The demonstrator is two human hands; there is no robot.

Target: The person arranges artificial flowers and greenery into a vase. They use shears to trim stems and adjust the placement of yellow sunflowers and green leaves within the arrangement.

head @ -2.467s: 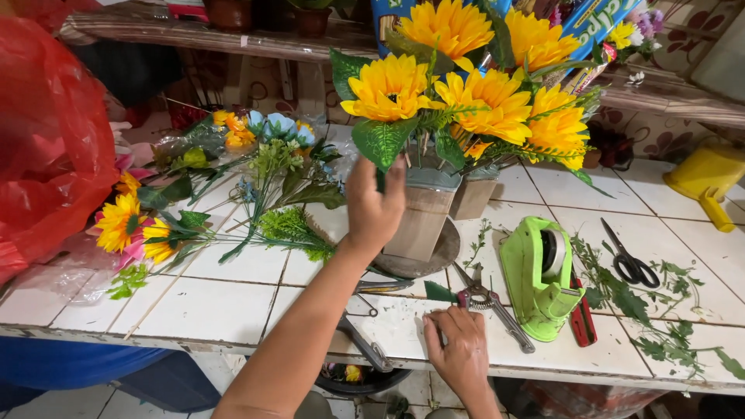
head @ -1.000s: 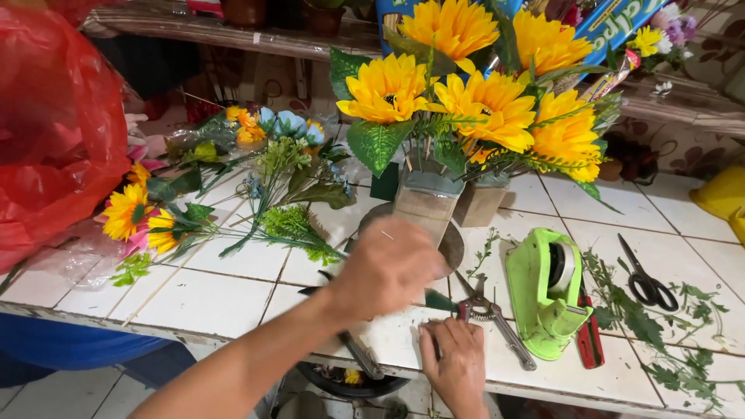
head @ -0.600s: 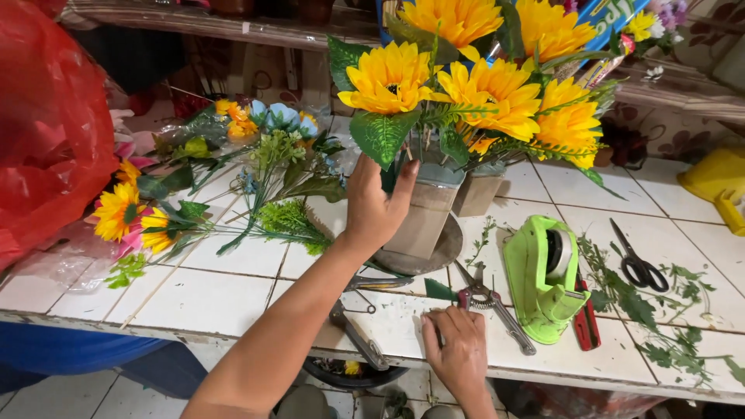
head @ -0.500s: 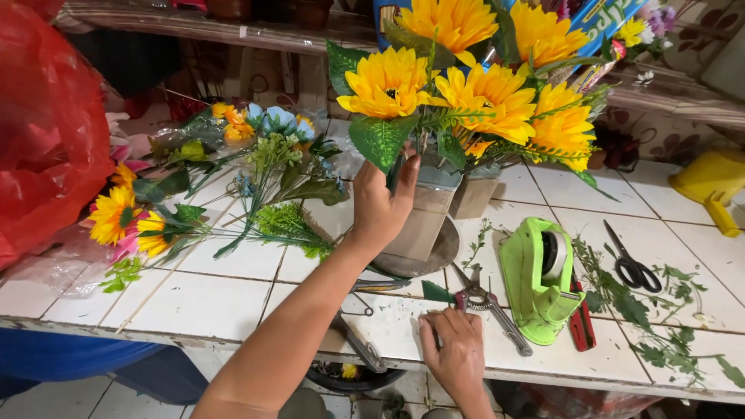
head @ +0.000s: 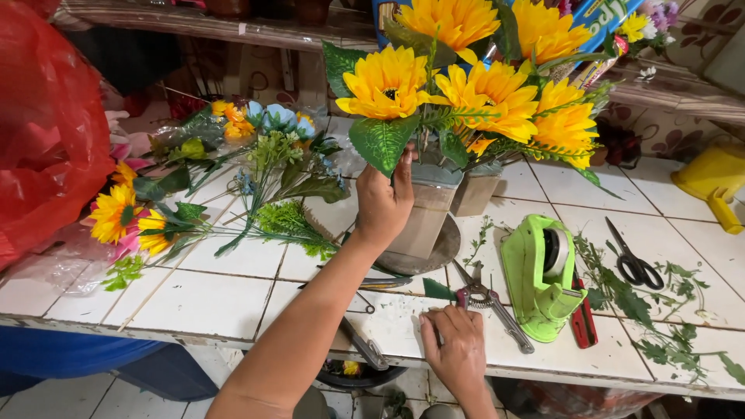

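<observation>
Left hand (head: 382, 203) back up — gripping ribbed leaf (head: 382, 142) | right hand (head: 458, 353) flat

View: one head camera, worn by the person.
Position: above the near edge of the counter (head: 194, 299), close over it.
Facing: forward and steeply down, across the counter toward the shelf (head: 194, 23) behind it.
Nearness: close; both forearms enter from the bottom edge.
Centre: the vase (head: 423, 213) sits just above mid-frame.
Left of vase: red bag (head: 43, 124) at the frame edge.
Right of vase: scissors (head: 632, 260).
Below the counter edge: a strip of floor (head: 70, 399).
</observation>
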